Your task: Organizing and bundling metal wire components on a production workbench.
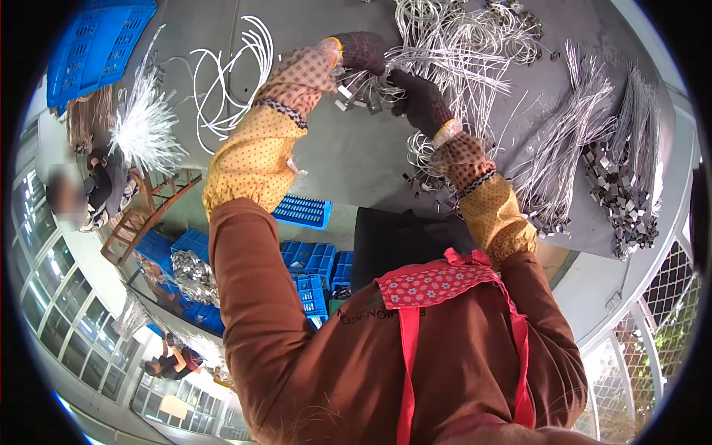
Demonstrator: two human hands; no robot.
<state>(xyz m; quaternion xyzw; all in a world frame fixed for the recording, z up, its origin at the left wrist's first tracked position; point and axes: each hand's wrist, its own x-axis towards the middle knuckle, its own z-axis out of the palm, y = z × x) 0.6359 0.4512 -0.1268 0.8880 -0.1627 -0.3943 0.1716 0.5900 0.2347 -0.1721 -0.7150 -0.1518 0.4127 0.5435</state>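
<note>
Here, pale wires strew a grey table; windows stand beyond.

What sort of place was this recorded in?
Probably a factory or workshop. Heaps of pale wires lie across a broad grey worktable, blue plastic crates stand about, and another person is in the background. What the wires belong to, I can't tell.

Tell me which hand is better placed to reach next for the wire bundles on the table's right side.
Probably the right: the right hand is nearer the wire bundles, and its forearm comes in from that side; the left hand is farther left.
</note>
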